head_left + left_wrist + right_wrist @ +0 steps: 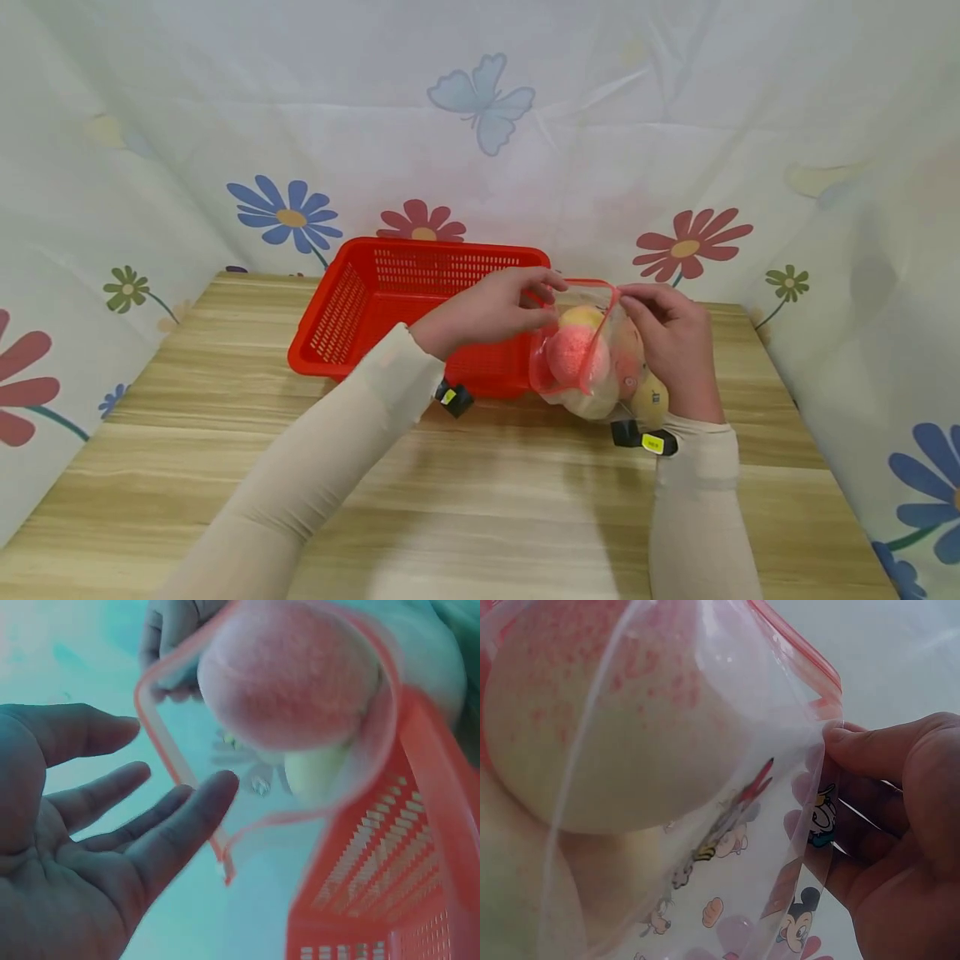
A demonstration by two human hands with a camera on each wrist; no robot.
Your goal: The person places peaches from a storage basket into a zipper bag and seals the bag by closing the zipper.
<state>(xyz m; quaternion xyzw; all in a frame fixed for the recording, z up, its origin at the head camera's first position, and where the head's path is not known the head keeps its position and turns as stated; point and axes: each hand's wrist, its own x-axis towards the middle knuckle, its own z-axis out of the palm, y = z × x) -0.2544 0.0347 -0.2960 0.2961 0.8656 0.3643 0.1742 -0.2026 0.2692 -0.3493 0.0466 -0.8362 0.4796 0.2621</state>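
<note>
A clear zip bag (780,900) with a red-edged mouth and cartoon prints stands upright, its mouth spread open. Inside it are several round fruits, among them a pink peach (577,357) and paler ones partly hidden by the film. My right hand (678,342) pinches the bag's right edge between thumb and fingers. On the opposite side, my left hand (90,825) has its fingers spread and loosely bent by the red rim. No grip shows there, and whether a fingertip touches the rim I cannot tell.
A red plastic basket (330,358) with slotted walls stands left of the bag, close against it, beneath my left forearm. Both stand on a wooden table (480,500). Behind hangs a cloth (337,125) printed with flowers and a butterfly.
</note>
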